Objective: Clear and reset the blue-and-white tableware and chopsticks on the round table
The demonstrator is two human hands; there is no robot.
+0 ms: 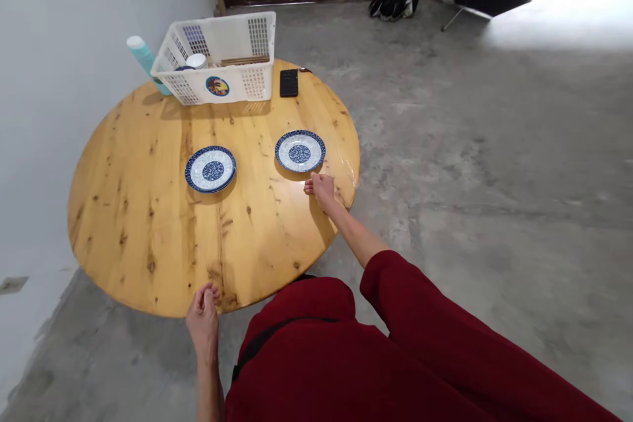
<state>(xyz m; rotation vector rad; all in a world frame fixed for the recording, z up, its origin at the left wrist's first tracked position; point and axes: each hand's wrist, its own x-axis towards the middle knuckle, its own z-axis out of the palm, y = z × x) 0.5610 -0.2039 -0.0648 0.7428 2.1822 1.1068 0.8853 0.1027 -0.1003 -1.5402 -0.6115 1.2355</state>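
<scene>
Two blue-and-white patterned plates lie on a round wooden table [148, 224]. My right hand [322, 188] rests on the tabletop just below the right plate [300, 151], fingers loosely curled, holding nothing that I can see. The left plate [210, 169] lies near the table's middle. At the table's near edge my left hand [202, 318] has its fingers curled against the rim, and nothing shows in it.
A white plastic basket [217, 59] with a cup and other items stands at the far side. A teal bottle [144, 58] stands left of it and a black phone [289, 82] lies right of it. A grey wall is close on the left; concrete floor spreads right.
</scene>
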